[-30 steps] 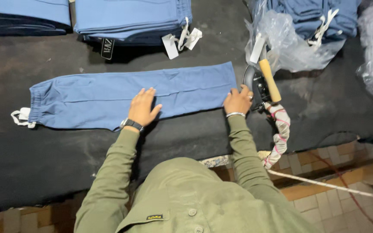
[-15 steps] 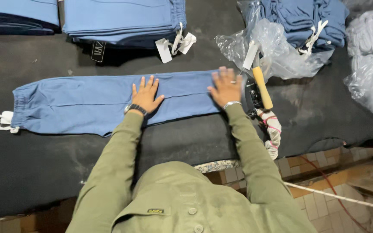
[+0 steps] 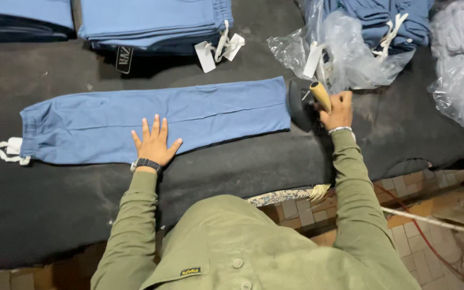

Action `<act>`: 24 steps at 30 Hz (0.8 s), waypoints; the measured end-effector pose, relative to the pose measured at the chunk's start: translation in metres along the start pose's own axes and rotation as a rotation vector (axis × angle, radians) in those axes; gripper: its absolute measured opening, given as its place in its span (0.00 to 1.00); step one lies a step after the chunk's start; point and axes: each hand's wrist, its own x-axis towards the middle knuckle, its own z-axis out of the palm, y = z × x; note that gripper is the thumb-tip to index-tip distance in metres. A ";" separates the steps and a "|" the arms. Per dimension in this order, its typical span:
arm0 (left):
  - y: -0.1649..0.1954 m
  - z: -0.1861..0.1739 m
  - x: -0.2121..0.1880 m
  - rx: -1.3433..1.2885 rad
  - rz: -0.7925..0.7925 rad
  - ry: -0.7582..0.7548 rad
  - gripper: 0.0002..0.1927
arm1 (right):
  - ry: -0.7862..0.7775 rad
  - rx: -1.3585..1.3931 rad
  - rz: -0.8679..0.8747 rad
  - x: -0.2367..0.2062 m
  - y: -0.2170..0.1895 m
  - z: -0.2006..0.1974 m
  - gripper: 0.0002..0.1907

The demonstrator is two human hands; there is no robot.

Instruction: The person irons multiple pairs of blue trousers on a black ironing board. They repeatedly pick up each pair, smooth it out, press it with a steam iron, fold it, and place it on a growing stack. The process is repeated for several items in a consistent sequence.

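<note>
Blue cotton trousers, folded lengthwise into one long smooth strip, lie across the middle of the dark padded worktop. The left hand presses flat on the fabric near its front edge, fingers spread wide, gripping nothing. At the strip's right end the right hand curls around the wooden handle of a black iron. Crinkled clear plastic bags sit behind.

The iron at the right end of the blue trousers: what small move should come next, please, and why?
Probably slide the iron left onto the blue trousers. The right hand grips its wooden handle, and the iron stands just off the leg end on the dark table cover. The left hand lies flat on the cloth, holding it smooth.
</note>
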 end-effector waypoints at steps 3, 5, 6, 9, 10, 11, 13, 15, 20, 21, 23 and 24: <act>0.004 -0.004 0.005 -0.009 -0.019 -0.057 0.47 | -0.119 0.105 -0.168 0.015 -0.027 -0.024 0.21; 0.009 -0.009 0.010 0.015 -0.044 -0.082 0.48 | -0.325 -0.011 -0.190 0.037 -0.060 -0.019 0.20; 0.011 -0.011 0.012 0.031 -0.057 -0.102 0.48 | -0.398 -0.072 -0.221 0.042 -0.080 -0.010 0.20; 0.017 -0.015 0.012 0.034 -0.029 -0.076 0.45 | -0.509 -0.166 -0.291 0.050 -0.129 0.022 0.21; 0.016 -0.017 0.008 0.028 -0.015 -0.051 0.44 | -0.511 -0.151 -0.261 0.051 -0.140 0.031 0.22; 0.011 -0.019 0.002 0.010 0.013 0.065 0.38 | -0.508 -0.136 -0.235 0.057 -0.148 0.041 0.23; -0.001 -0.020 -0.020 -0.029 0.066 0.303 0.27 | -0.431 -0.172 -0.191 0.069 -0.157 0.057 0.20; -0.023 -0.021 -0.051 -0.122 0.049 0.531 0.14 | -0.381 -0.181 -0.136 0.081 -0.160 0.069 0.18; -0.072 -0.017 -0.117 -0.036 -0.147 0.606 0.08 | -0.567 -0.062 -0.316 0.086 -0.155 0.073 0.15; -0.076 -0.015 -0.120 -0.059 -0.125 0.617 0.08 | -0.644 -0.083 -0.379 0.080 -0.157 0.071 0.15; -0.079 -0.015 -0.118 -0.100 -0.076 0.659 0.08 | -0.780 -0.126 -0.515 0.064 -0.168 0.067 0.15; -0.079 -0.015 -0.114 -0.094 -0.134 0.638 0.10 | -0.748 -0.097 -0.472 0.055 -0.176 0.065 0.15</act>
